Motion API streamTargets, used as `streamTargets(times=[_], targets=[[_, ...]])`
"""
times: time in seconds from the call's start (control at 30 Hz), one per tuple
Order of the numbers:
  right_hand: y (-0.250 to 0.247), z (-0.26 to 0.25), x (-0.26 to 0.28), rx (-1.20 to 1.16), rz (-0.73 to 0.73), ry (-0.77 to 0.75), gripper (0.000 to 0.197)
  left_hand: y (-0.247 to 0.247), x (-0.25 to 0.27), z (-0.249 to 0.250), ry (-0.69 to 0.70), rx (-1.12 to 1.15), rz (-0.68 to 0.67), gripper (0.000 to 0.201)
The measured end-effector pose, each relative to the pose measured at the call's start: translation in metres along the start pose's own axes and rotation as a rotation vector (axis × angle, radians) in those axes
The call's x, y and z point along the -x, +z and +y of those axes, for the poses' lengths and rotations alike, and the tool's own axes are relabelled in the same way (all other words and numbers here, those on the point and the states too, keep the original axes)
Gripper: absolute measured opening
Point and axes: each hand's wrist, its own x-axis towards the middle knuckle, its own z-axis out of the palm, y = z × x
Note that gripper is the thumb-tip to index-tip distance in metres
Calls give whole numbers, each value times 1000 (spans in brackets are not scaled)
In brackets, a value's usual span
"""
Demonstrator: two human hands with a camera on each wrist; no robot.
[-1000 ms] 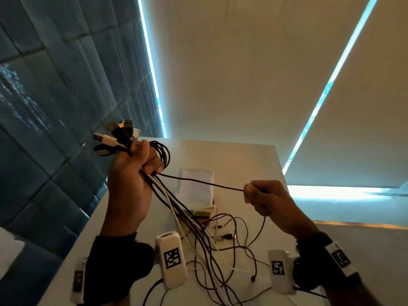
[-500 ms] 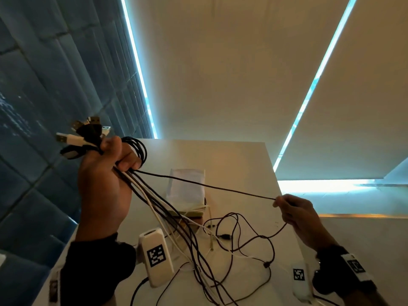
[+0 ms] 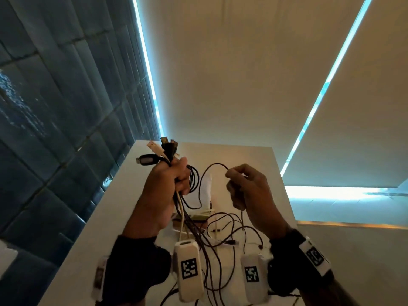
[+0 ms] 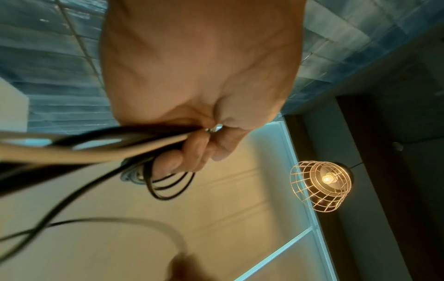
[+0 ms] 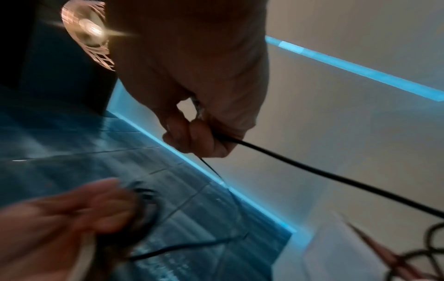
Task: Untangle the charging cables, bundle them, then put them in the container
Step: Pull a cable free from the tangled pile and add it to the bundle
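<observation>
In front of me a white table (image 3: 260,164) meets a wall of dark blue tiles (image 3: 55,111). Beige blinds (image 3: 231,74) hang beyond it, edged by strips of blue light (image 3: 326,85). A lit wire-caged lamp (image 4: 320,185) hangs overhead.

Home-like interior, blue tiled wall (image 3: 55,129), caged pendant lamp (image 4: 320,185)

The head camera looks forward and down from above at both hands over the desk (image 3: 254,155). Each wrist camera sits very close behind its own hand and looks up at the ceiling. Both wrist views show the lamp (image 4: 320,185), and the right one also shows the left hand (image 5: 60,218).
</observation>
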Motion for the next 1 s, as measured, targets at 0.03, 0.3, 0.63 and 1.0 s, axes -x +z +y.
streamTargets(times=[0.03, 0.3, 0.63, 1.0], targets=[[9, -12, 6, -20, -64, -73, 14, 1, -1, -2, -19, 4, 29, 27], [40, -15, 25, 25, -376, -215, 15, -2, -2, -1, -3, 328, 1, 19], [-2, 54, 13, 317, -204, -25, 29, -28, 3, 20, 201, 425, -27, 27], [7, 141, -8, 508, -145, 94, 27, -38, 16, 34, 259, 322, 20, 32]])
